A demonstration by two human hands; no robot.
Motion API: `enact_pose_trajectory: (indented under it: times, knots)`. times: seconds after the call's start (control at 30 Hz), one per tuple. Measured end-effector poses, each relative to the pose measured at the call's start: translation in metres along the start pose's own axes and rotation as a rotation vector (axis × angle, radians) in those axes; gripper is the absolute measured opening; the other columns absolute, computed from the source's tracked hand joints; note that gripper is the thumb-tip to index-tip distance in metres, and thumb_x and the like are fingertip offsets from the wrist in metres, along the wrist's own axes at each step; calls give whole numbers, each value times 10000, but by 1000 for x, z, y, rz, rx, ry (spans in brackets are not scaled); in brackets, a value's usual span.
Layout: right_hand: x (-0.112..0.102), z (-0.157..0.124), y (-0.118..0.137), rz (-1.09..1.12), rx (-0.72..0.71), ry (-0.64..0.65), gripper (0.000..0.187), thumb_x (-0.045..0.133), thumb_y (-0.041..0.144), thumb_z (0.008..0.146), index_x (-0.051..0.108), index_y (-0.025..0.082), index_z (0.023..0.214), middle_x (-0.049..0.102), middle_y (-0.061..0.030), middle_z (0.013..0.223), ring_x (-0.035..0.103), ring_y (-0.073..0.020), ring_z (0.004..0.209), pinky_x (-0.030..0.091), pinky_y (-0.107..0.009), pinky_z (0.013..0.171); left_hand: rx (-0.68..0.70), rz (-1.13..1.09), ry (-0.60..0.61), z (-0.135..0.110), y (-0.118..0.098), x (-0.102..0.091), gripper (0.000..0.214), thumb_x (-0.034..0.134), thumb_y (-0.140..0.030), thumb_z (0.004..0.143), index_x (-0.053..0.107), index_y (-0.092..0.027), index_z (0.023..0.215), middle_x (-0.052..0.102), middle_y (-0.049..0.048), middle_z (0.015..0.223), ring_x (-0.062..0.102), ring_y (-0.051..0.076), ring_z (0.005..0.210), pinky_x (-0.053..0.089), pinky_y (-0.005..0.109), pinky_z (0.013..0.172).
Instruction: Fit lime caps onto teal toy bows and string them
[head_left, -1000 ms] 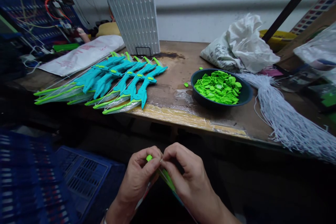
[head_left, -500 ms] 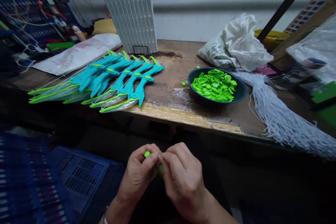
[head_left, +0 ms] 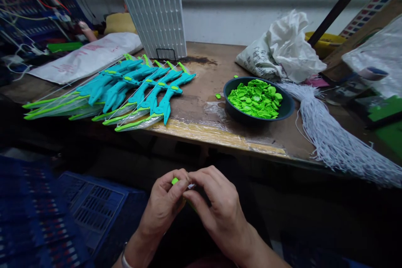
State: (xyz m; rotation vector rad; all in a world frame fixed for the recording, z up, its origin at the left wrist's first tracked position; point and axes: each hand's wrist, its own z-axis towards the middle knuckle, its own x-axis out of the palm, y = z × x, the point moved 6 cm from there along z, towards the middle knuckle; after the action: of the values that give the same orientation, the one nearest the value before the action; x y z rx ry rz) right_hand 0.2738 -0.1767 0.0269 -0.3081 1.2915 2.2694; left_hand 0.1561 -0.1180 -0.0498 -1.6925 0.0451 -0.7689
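Observation:
My left hand (head_left: 163, 205) is closed around the green tip of a toy bow (head_left: 174, 181), held low in front of the table edge. My right hand (head_left: 216, 207) pinches a thin white string end (head_left: 191, 186) right against that tip; most of the bow is hidden behind both hands. On the table, several finished teal and green toy bows (head_left: 138, 94) lie fanned out at the left. A dark bowl (head_left: 287, 111) holds many small green plastic pieces (head_left: 255, 99). A thick bundle of white strings (head_left: 333, 142) lies at the right.
A white gridded panel (head_left: 153, 8) stands at the table's back. A crumpled white sack (head_left: 282, 56) and a clear plastic bag (head_left: 377, 58) sit at the right. Blue plastic crates (head_left: 91, 207) are on the floor at my left. Tape covers the wooden table edge (head_left: 216, 136).
My right hand has closed in over the bow, so its green limb no longer shows between my hands. The hands have stayed together at the tip, and the view has tilted slightly.

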Motion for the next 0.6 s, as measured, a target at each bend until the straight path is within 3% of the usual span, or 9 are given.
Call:
enact_pose_trajectory:
  times: [0.17, 0.43, 0.6]
  knots:
    - [-1, 2, -5, 53, 55, -10, 69, 619, 132, 976, 668, 178, 964, 651, -27, 850, 603, -144, 797, 493, -261, 697, 2, 12, 42, 1, 2, 2, 254, 650, -321, 975, 614, -171, 774, 505, 7, 781, 448, 127, 701, 360, 249, 634]
    - [-8, 0, -12, 192, 256, 0, 73, 678, 125, 911, 666, 197, 905, 681, 4, 851, 637, -122, 765, 500, -234, 685, 46, 15, 47, 1, 0, 4, 267, 659, -326, 968, 611, -173, 754, 496, 7, 756, 429, 140, 708, 350, 258, 638]
    - [-8, -2, -11, 147, 209, -36, 115, 597, 146, 962, 667, 195, 885, 691, -11, 834, 651, -133, 753, 511, -255, 682, 66, 10, 45, 3, 0, 4, 261, 663, -316, 965, 623, -174, 750, 505, 7, 742, 429, 139, 698, 352, 260, 644]
